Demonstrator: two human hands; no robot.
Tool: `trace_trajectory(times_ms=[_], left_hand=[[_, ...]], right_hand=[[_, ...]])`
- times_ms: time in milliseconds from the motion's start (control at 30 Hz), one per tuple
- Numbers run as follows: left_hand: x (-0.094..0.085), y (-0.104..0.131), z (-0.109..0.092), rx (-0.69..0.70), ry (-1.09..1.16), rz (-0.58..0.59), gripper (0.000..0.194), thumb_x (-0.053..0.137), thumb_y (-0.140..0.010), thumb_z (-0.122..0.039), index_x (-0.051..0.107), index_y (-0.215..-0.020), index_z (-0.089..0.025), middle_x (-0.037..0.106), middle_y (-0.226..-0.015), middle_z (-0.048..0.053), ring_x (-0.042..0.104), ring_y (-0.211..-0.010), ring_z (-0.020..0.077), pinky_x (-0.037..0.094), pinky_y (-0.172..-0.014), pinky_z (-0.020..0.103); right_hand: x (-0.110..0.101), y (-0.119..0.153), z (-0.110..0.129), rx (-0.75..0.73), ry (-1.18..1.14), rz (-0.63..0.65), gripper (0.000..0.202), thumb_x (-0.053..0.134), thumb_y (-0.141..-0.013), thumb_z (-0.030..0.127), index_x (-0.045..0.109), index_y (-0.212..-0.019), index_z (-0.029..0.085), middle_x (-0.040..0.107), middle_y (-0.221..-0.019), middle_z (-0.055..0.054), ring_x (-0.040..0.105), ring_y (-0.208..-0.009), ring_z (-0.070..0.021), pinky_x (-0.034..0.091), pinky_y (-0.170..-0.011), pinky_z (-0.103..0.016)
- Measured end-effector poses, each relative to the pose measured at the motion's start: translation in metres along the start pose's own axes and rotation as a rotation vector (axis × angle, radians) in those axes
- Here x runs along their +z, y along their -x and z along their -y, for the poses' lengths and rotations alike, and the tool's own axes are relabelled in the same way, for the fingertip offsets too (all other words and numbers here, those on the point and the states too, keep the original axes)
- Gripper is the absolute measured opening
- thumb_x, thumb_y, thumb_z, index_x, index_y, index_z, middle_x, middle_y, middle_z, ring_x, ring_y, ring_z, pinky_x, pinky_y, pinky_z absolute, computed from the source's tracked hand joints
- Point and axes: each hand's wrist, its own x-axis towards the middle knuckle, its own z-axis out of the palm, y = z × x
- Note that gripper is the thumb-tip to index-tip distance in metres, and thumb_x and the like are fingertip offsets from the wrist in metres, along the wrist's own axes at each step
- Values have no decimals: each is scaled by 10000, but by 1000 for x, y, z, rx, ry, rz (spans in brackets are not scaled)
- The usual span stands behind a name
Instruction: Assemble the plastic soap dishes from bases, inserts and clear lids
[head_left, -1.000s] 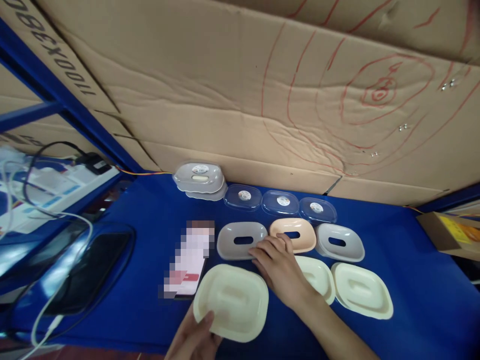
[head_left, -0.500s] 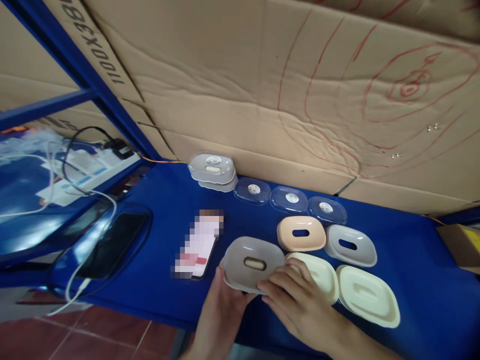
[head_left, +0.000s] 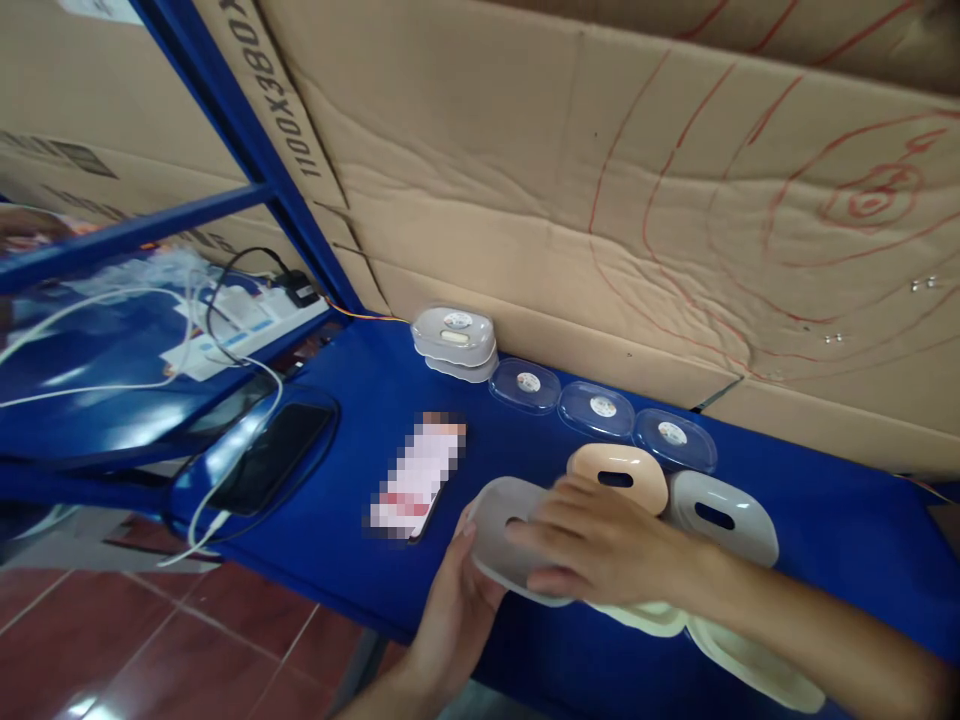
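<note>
My left hand (head_left: 457,600) is closed around the near left side of a grey oval soap dish (head_left: 491,510), thumb on its rim. Over the inside of this tilted dish, my right hand (head_left: 600,540) has its fingers curled in by the centre slot; they are slightly blurred, and anything between them is hidden. The right hand and forearm cover much of the dish's right side. Just beyond lie a peach slotted dish (head_left: 645,480) and a light grey slotted dish (head_left: 742,510). Two cream pieces, a nearer one (head_left: 652,620) and one farther right (head_left: 780,670), are partly hidden under the arm.
Three clear lids (head_left: 600,412) line the back of the blue table (head_left: 360,400), beside a grey lidded stack (head_left: 454,350). A phone (head_left: 420,480) lies to the left. Farther left are a dark phone (head_left: 281,460), white cables and a power strip (head_left: 247,335). Cardboard (head_left: 487,180) stands behind.
My right hand has moved from the grey dish's near right rim up over its inside. The pale piece seen in the slot is no longer visible. The view has shifted, moving the scene rightward.
</note>
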Motion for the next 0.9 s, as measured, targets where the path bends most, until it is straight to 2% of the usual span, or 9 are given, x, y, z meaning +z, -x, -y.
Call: trace_trajectory(times_ms=[67, 133, 200, 300, 400, 500, 667, 767, 900], left_hand=[[1, 0, 1, -4, -13, 38, 593, 699, -1001, -454, 559, -1545, -263, 739, -1395, 76, 617, -1385, 309, 458, -1192, 434], [1, -1, 1, 4, -19, 58, 585, 682, -1015, -445, 545, -1558, -276, 732, -1408, 67, 604, -1401, 305, 430, -1220, 439], [-1, -2, 0, 15, -13, 66, 587, 678, -1018, -431, 535, -1567, -280, 731, -1412, 65, 593, -1415, 307, 411, -1239, 449], [-5, -3, 0, -1, 23, 52, 580, 691, -1010, -430, 561, -1550, -261, 732, -1414, 78, 570, -1442, 323, 390, -1258, 472], [-12, -4, -1, -29, 47, 26, 568, 708, -994, -472, 618, -1502, -234, 738, -1409, 94, 562, -1452, 342, 383, -1267, 486], [-17, -5, -1, -47, 43, 31, 541, 687, -1001, -517, 664, -1460, -231, 746, -1400, 92, 557, -1460, 340, 381, -1272, 482], [-18, -5, -1, -78, 64, 85, 476, 654, -1023, -515, 692, -1432, -274, 737, -1416, 73, 542, -1474, 343, 391, -1264, 501], [-15, -4, 0, -70, 32, 109, 477, 690, -1002, -508, 707, -1411, -262, 741, -1405, 79, 564, -1451, 342, 395, -1262, 498], [-16, -2, 2, -71, 6, 124, 508, 723, -982, -496, 687, -1427, -253, 737, -1403, 90, 594, -1417, 335, 407, -1253, 494]], right_hand=[[-3, -22, -28, 89, 66, -6, 287, 633, -1063, 393, 715, -1271, 213, 790, -1021, -23, 717, -963, -174, 558, -887, -310], [4, -45, -59, 207, 112, -41, 396, 699, -1021, 356, 674, -1368, 169, 765, -1253, -100, 700, -1159, -227, 530, -1028, -378], [17, -63, -88, 310, 135, -75, 527, 704, -1001, 404, 627, -1432, 111, 684, -1424, -166, 649, -1307, -284, 497, -1089, -430], [36, -74, -118, 430, 127, -111, 608, 626, -988, 533, 671, -1359, 54, 677, -1427, -187, 670, -1301, -286, 509, -1061, -380], [39, -70, -125, 500, 94, -130, 526, 740, -928, 487, 710, -1295, 111, 733, -1337, -124, 730, -1206, -263, 557, -1006, -350], [27, -53, -103, 537, 53, -158, 530, 873, -852, 337, 678, -1329, 214, 725, -1349, -96, 737, -1185, -283, 600, -1012, -425], [4, -9, -19, 527, -72, -121, 672, 828, -883, 424, 559, -1457, 203, 601, -1516, -146, 594, -1399, -303, 533, -1151, -466], [4, 13, 26, 516, -114, -34, 665, 783, -910, 441, 536, -1499, 260, 548, -1579, -145, 554, -1430, -344, 511, -1157, -559], [14, 29, 52, 527, -91, -38, 679, 756, -937, 440, 508, -1535, 232, 534, -1587, -172, 533, -1443, -375, 537, -1122, -577]])
